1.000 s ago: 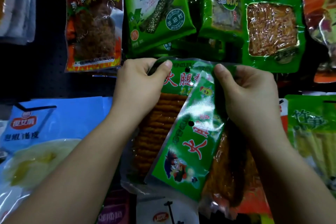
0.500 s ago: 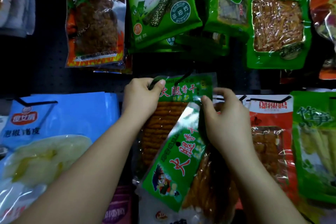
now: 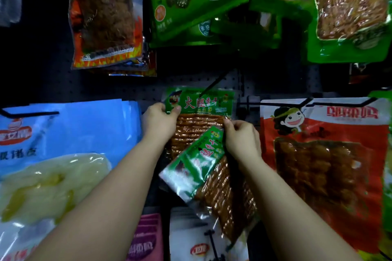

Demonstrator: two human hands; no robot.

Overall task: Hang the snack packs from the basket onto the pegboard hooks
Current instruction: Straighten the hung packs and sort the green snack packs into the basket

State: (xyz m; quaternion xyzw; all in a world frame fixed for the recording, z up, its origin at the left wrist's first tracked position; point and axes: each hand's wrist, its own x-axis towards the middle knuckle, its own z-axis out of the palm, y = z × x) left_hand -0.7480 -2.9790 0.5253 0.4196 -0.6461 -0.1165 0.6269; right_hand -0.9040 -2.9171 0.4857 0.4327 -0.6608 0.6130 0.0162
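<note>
Left grip: the left hand (image 3: 158, 123) pinches the top left corner of the hung snack pack (image 3: 200, 112), thumb on the green header, fingers behind it and out of sight.
Right grip: the right hand (image 3: 241, 140) holds the top edge of the tilted snack pack (image 3: 203, 167), fingers curled round it; the thumb is hidden behind the film.
Hung snack pack: upright against the pegboard (image 3: 127, 89), its header on the black hook (image 3: 214, 83); whether the hook passes fully through the hole cannot be told.
Tilted snack pack: in front of and below the hung one, leaning to the right and covering its lower half; its print is smeared by glare.
Hidden or cut off: the basket is not in view; the lower end of the tilted pack merges with the white packs (image 3: 199, 243) below; both forearms run off the bottom edge.
Neighbours: blue pack (image 3: 63, 133) to the left, red pack (image 3: 324, 165) to the right, green packs (image 3: 197, 0) above, cut by the top edge.
Change from half a second ago: the view has tipped down, so the upper row sits higher in frame; both hands appear farther off and smaller; the right hand has slid down from the hung pack's header.
Unchanged: the left hand keeps the same corner pinch.
</note>
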